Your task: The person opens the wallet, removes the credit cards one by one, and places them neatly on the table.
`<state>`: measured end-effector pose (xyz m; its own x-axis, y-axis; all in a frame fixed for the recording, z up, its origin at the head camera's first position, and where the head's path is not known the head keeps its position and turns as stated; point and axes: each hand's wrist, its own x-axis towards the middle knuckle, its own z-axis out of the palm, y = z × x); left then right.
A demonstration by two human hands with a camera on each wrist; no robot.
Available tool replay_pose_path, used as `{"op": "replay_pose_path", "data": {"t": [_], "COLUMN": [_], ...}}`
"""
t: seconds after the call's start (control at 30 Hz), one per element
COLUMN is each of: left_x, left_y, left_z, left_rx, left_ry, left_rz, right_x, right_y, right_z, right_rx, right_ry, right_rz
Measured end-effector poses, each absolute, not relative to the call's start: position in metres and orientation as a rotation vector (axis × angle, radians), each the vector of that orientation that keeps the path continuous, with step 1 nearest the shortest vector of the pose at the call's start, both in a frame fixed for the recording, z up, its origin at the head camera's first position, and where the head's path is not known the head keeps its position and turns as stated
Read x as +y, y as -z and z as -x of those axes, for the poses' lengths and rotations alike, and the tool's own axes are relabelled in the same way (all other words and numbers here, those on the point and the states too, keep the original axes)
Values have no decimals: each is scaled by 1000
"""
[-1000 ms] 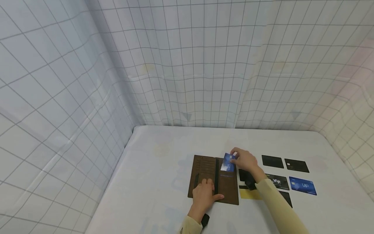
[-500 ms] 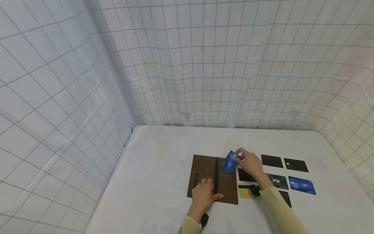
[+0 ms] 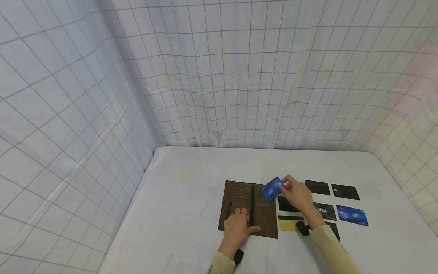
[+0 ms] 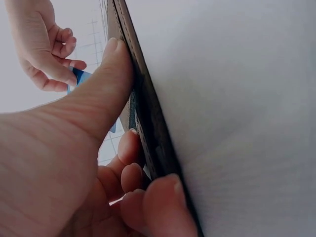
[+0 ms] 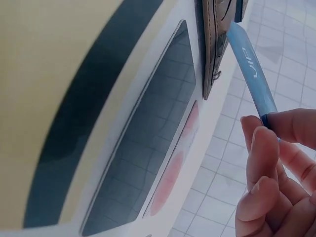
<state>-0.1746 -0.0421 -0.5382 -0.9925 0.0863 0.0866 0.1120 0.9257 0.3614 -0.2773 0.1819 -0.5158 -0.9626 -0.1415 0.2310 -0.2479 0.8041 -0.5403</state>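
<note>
A brown long wallet (image 3: 267, 226) lies unfolded on the white table, card slots on its left half. My left hand (image 3: 236, 228) rests on its near part and presses it down, thumb spread onto the right half. In the left wrist view the thumb (image 4: 116, 69) lies against the wallet's inner face, fingertips touching it lower down. Thumb and fingers of my right hand (image 3: 298, 194) pinch a corner of a blue VIP card (image 3: 271, 189). This card is tilted over the top of the wallet's right half. Its far end overlaps the wallet in the right wrist view.
Right of the wallet lie a black card (image 3: 286, 204) and a yellow card (image 3: 287, 225) with a black stripe. Farther right are a dark VIP card (image 3: 326, 211), another blue card (image 3: 352, 215) and several black ones; my right sleeve (image 3: 328, 247) covers part of one.
My right hand has drawn the blue card away from the pocket on the wallet's right half, moving slightly right and turning the card to a slant. The left hand has stayed in place.
</note>
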Motion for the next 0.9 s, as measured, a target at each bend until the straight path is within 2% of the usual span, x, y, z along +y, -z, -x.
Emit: {"op": "replay_pose_path", "data": {"t": [0.9], "left_x": [-43], "left_y": [535], "left_z": [175], "left_rx": [-3037], "left_ry": [601], "left_rz": [144], "right_x": [187], "right_y": [523], "right_z": [257], "right_rx": [-2713], "right_ry": [-1046], "right_rz": [-249]}}
